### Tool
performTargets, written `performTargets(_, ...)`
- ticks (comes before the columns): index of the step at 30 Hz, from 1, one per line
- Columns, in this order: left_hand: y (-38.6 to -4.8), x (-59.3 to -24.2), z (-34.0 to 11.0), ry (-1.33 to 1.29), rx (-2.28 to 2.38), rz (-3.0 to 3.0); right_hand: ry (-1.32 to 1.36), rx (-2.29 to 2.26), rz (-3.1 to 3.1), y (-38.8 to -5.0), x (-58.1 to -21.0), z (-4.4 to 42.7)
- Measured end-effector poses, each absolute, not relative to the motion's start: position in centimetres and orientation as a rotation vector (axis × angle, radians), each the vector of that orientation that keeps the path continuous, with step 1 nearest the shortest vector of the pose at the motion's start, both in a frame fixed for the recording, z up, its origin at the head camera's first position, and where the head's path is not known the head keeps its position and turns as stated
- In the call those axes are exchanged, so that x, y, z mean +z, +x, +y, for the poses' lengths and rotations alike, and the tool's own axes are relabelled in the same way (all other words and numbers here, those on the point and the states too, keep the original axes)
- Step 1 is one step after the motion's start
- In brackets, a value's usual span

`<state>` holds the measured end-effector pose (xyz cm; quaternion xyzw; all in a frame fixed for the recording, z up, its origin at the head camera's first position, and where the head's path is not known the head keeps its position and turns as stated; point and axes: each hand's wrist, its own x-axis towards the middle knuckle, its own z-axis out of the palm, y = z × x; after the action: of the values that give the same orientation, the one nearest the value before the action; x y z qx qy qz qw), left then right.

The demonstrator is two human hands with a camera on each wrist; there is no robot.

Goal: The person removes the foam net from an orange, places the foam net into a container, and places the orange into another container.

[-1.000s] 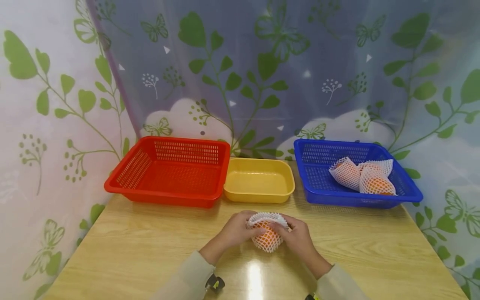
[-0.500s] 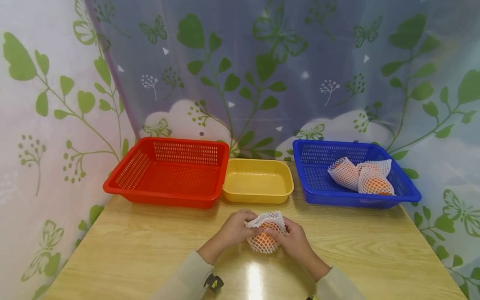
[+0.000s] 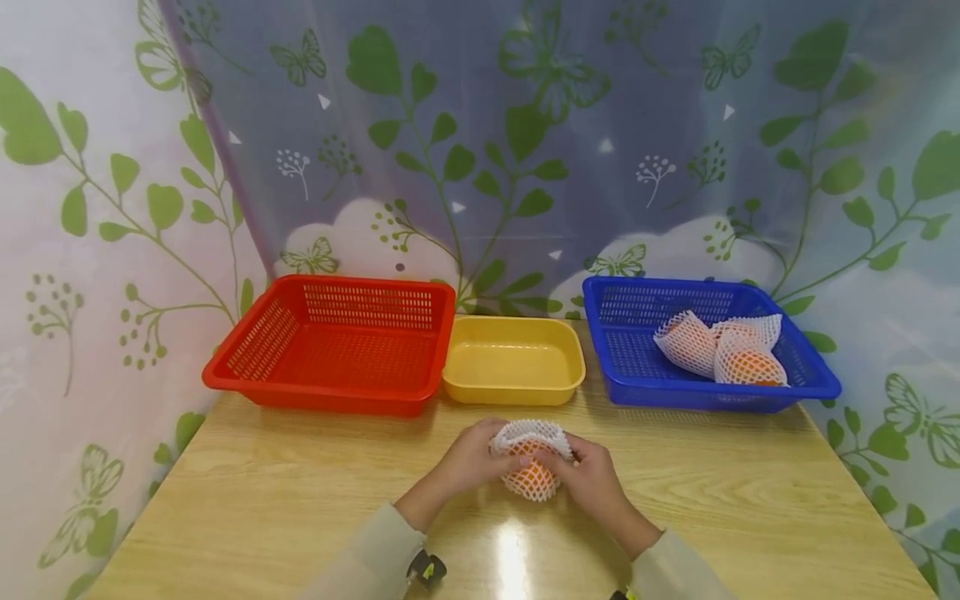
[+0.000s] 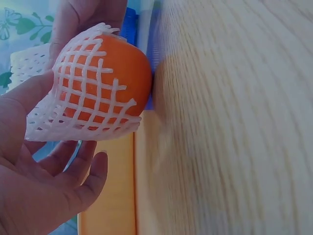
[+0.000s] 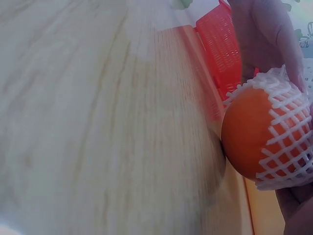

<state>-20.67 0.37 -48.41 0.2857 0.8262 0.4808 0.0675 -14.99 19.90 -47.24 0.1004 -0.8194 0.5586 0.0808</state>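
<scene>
Between both hands is an orange (image 4: 132,68), partly covered by a white foam net sleeve (image 4: 80,98). Its lower part shows bare in both wrist views, against or close to the wooden tabletop. My left hand (image 3: 468,458) pinches the sleeve from the left, thumb in front; its other fingers curl behind in the left wrist view. From the right, my right hand (image 3: 598,483) grips the sleeve and orange, its thumb across the front. The sleeve's loose rim (image 3: 534,429) stands up on the far side.
A red basket (image 3: 330,396) stands at the back left, with a yellow tray (image 3: 513,393) beside it. In the blue basket (image 3: 622,392) at the back right lie several net-wrapped oranges (image 3: 750,367). A patterned curtain (image 3: 480,167) hangs behind the wooden table (image 3: 300,483).
Both hands keep hold of the orange and sleeve near the same spot. The sleeve's loose rim has shifted shape, bunching to a peak half a second ago and now spreading wider.
</scene>
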Motion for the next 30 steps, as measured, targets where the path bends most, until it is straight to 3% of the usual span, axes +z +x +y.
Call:
performTargets(12, -20.4, -48.4, 0.6, 0.875, 1.453, 2.455, 0.287, 1.659, -2.429, -15.3, -47.2, 19.8)
performTargets(19, -20.2, -48.4, 0.6, 0.892, 1.425, 2.436, 0.270, 1.629, -2.393, -16.2, -49.6, 20.3)
performTargets(24, -20.2, -48.4, 0.6, 0.861, 1.425, 2.430, 0.255, 1.663, -2.415, -15.7, -48.3, 19.9)
performTargets(30, -20.3, -48.5, 0.5, 0.854, 1.421, 2.435, 0.226, 1.656, -2.415, -16.5, -50.1, 20.5)
